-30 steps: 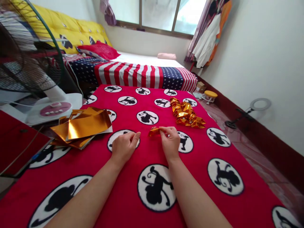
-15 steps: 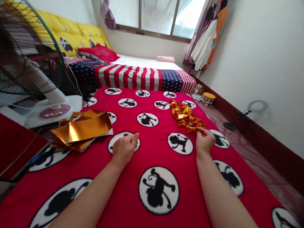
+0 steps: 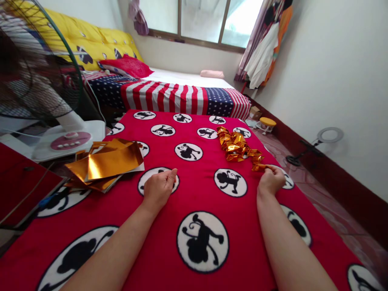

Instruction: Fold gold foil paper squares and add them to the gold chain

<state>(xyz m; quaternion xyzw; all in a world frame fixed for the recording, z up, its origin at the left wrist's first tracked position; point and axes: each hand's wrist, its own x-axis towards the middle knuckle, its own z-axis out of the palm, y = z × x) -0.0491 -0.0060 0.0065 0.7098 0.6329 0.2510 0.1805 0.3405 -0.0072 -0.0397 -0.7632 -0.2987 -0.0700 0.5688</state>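
My right hand (image 3: 272, 180) pinches the near end of a folded gold paper piece (image 3: 258, 166) at the right of the table. Just beyond it lies a heap of folded shiny gold paper pieces (image 3: 235, 145), bunched in rows. The held piece touches or lies close beside the heap's near end. My left hand (image 3: 160, 186) rests on the red cloth, curled into a fist with the thumb on top, and nothing shows in it. Left of that hand is a stack of flat gold paper sheets (image 3: 113, 161), loosely fanned, some showing white edges.
A red cloth with monkey circles (image 3: 194, 190) covers the table. At the left stands a fan with a white base (image 3: 68, 137), behind the sheets. A bed (image 3: 182, 97) lies beyond the table. On the right floor are a yellow stool (image 3: 268, 122) and a ring light (image 3: 330, 134).
My right hand has shifted to the right and slightly nearer, with the folded gold paper piece moving along. My left hand has stayed in place.
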